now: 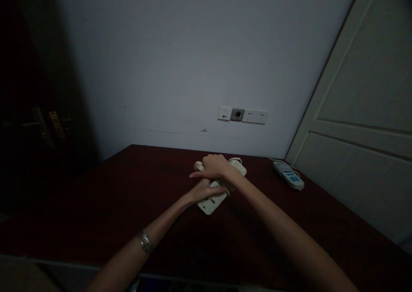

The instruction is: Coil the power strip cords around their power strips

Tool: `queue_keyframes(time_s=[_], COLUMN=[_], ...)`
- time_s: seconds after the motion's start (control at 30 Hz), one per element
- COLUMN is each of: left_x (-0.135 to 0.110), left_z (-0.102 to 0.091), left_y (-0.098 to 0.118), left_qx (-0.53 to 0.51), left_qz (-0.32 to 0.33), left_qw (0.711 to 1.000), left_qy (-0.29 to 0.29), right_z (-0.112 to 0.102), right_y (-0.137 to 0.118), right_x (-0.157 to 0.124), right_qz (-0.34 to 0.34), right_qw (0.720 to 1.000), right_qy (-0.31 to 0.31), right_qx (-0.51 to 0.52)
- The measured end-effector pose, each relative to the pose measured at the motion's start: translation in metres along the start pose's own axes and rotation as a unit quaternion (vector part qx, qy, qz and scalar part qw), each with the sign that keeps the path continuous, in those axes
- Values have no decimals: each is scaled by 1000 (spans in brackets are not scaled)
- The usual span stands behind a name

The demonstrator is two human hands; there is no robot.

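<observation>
A cream power strip (212,201) lies on the dark red table (128,197), angled toward the far right. My left hand (202,192) rests on its near end with fingers wrapped over it. Above it, my right hand (214,167) reaches across with fingers curled, gripping something on the strip that I cannot make out. A cream plug or cord end (237,165) shows just behind my right hand. A bracelet (145,241) sits on my left wrist.
A white remote control with blue buttons (289,175) lies at the table's far right. Wall sockets (243,115) are mounted above the table. A white door (363,124) stands at right, and a dark door with a handle (48,126) at left.
</observation>
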State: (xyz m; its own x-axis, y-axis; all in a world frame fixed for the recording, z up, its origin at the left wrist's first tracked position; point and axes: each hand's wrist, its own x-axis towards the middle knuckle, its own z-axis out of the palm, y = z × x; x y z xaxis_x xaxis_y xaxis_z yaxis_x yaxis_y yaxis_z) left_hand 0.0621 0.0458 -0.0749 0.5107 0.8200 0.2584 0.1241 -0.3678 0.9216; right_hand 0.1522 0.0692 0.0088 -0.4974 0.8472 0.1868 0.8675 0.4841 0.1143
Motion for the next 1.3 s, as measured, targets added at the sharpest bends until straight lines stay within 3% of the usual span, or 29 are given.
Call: queue_keyframes(time_s=[0.17,0.27,0.37,0.43,0.5,0.6,0.67,0.87,1.13,1.3], left_x=[5,9,11,13,14,14,13,11,13,16], left_z=[4,3,-3,-7,-10,-10,-9,-6,-7,-5], left_y=[-9,-8,-4,-2,0,0,-1,-4,-10,-11], left_qx=[-47,-123,-190,-219,-238,-252,-247,-219,-211,-183], left_qz=[-58,-67,-84,-86,-82,-92,-97,-91,-89,-76], left_qw=[993,987,975,968,963,959,960,971,972,974], left_qy=[91,84,72,81,93,92,87,40,48,113], right_z=[-7,-12,-1,19,43,71,78,68,66,75], right_y=[-5,5,26,39,49,55,56,62,58,53], right_x=[-8,-29,-61,-80,-92,-92,-86,-75,-81,-76], right_qz=[-13,-46,-6,53,74,50,36,18,24,31], right_qw=[999,979,905,847,830,839,840,835,827,827], right_qy=[49,193,388,457,432,335,303,286,321,312], right_qx=[-1,42,173,266,345,426,448,470,462,467])
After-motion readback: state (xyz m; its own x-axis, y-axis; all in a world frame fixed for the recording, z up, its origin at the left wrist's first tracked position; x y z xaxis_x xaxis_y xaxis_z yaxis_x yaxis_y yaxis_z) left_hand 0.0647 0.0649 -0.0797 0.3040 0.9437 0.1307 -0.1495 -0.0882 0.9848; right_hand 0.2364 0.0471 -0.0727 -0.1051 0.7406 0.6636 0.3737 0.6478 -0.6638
